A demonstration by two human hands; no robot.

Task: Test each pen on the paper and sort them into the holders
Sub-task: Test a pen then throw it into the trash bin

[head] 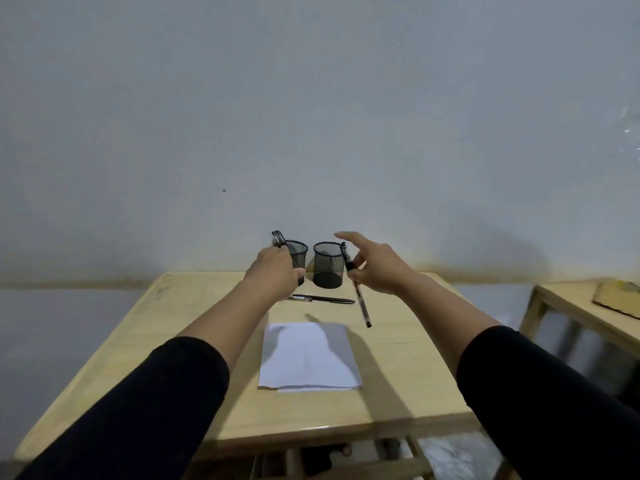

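Two black mesh holders stand at the table's far edge: the left holder (298,254) and the right holder (328,265). My left hand (275,271) grips the left holder from the front; pens (278,238) stick out of it above my knuckles. My right hand (375,266) holds a clear pen with a black cap (360,299) beside the right holder, cap up, forefinger stretched out. Two black pens (322,299) lie on the table in front of the holders. A white sheet of paper (308,356) lies nearer me.
The wooden table (194,341) stands against a pale wall. A second wooden table (568,303) at the right carries a brown spiral notebook (620,299). Dark items sit on a shelf under the table's near edge.
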